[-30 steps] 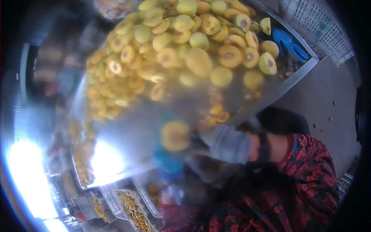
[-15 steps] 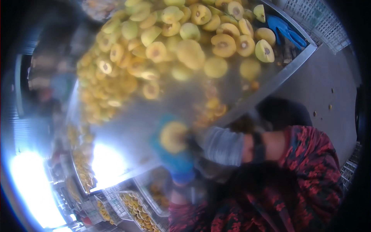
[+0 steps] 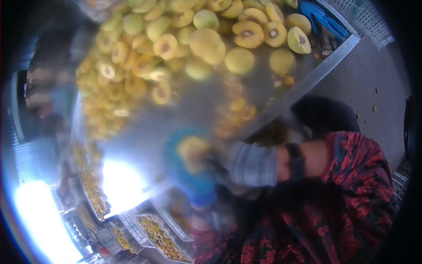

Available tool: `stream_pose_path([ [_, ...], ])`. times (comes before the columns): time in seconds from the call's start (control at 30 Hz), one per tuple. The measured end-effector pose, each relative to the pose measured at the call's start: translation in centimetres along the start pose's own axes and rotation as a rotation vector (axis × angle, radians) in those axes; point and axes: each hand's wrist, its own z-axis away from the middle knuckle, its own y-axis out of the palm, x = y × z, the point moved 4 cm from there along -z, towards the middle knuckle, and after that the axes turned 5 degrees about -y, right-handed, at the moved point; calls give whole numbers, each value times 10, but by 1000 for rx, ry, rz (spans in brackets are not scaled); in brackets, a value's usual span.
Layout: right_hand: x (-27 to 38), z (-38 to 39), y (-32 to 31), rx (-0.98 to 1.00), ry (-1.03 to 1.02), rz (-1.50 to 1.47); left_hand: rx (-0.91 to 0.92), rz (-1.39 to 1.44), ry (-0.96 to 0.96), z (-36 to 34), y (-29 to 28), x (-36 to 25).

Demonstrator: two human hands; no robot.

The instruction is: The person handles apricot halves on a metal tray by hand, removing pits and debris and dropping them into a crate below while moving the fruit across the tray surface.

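Smudged, blurry view. My left hand (image 3: 187,169), in a blue glove, is closed round a halved yellow fruit (image 3: 193,149) above the metal sorting table (image 3: 154,132). My right hand (image 3: 222,160), in a grey glove with a long cuff, meets that fruit from the right; its fingers are too blurred to tell what they hold. A loose cluster of orange fruit pieces (image 3: 237,105) lies just beyond both hands, and a large heap of halved fruit (image 3: 165,46) covers the far part of the table.
At the table's far right corner lie a blue glove (image 3: 323,20) and dark debris. White crates (image 3: 360,22) stand beyond it; crates of fruit halves (image 3: 158,237) stand at lower left. A few fruits (image 3: 374,108) lie on the floor at right. Blurred dark shapes fill the left.
The fruit heap and table have shifted up and left in the view. Both hands stay together at the fruit, which shows less clearly now behind the blue fingers.
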Motion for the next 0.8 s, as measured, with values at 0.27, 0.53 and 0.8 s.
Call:
stream_pose_path([
  [0.27,-6,14,54,6,-84,-424,227,373,-193,-15,-5,14],
  [0.53,-8,2,34,-56,287,-779,538,581,-265,-9,-2,12],
  [0.8,-1,10,-9,691,681,-1998,433,384,-251,-8,-4,15],
])
